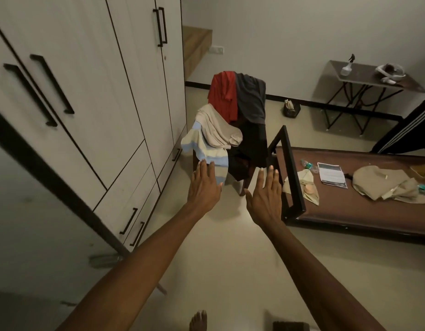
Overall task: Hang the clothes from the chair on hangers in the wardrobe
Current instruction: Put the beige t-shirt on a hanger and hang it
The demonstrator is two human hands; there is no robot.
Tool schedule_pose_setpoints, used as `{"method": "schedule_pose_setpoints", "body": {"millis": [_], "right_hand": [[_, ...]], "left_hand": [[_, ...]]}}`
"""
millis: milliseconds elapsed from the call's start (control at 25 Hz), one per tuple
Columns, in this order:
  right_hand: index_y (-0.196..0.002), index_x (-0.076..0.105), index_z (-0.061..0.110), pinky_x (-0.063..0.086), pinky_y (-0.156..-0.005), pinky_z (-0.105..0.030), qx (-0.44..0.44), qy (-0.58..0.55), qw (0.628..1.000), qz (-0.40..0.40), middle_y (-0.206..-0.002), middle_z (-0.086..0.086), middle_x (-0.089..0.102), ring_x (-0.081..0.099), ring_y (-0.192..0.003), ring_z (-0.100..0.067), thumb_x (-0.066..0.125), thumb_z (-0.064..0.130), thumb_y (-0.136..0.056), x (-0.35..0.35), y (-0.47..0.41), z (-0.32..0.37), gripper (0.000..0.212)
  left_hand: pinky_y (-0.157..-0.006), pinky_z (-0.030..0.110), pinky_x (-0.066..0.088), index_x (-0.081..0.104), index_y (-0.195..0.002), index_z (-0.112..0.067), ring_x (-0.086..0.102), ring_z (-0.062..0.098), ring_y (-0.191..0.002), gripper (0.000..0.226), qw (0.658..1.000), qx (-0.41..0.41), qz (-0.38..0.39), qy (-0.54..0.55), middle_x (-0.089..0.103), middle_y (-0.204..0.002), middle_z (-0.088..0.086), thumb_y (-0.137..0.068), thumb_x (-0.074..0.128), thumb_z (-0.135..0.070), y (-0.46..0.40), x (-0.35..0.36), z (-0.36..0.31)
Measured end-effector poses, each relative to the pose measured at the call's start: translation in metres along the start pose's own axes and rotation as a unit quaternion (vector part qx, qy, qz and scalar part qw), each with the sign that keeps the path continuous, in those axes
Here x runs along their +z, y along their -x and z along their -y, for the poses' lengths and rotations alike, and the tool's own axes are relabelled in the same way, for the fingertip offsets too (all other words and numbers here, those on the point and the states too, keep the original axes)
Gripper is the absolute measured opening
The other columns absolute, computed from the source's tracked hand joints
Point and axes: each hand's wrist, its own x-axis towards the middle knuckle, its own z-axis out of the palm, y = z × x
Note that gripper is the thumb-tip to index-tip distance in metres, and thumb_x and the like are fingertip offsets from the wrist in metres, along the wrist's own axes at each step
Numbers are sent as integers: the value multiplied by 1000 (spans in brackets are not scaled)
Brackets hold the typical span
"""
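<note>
Both bare hands reach with straight fingers toward a clothes-draped chair beside a closed wardrobe.

The tall white wardrobe with black bar handles (87, 91) fills the left, doors closed. A low brown bed with a black metal frame (350, 211) lies on the right, carrying a printed leaflet (332, 175) whose text is too small to read. The dark wooden chair (245, 161) stands between them, draped with a dark grey garment (251, 101), a red shirt (222, 94), a beige garment (218, 130) and a pale blue and cream striped cloth (202, 149). The left hand (204, 185), grip released, overlaps the striped cloth's lower edge; contact cannot be told. The right hand (266, 194), grip released, holds nothing.
</note>
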Motion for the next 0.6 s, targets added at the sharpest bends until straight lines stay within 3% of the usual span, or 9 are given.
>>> {"method": "schedule_pose_setpoints", "body": {"millis": [280,600], "right_hand": [[-162,13,6,12,-125,-48,18,-27,999,22,-169,-24,6,6,-157,-41,48,52,-104,48,-113,-30,82],[-163,14,9,17,-123,-45,7,-74,994,74,-170,-20,7,9,-157,-39,50,50,-103,107,-280,-78,81]], "left_hand": [[-120,44,29,17,-159,-8,20,35,-152,79,997,-59,14,54,18,-164,20,-99,57,-42,-109,40,-5],[-117,45,32,23,-158,-7,27,36,-149,77,991,-111,51,59,24,-162,21,-98,57,-40,-261,122,-19]]}}
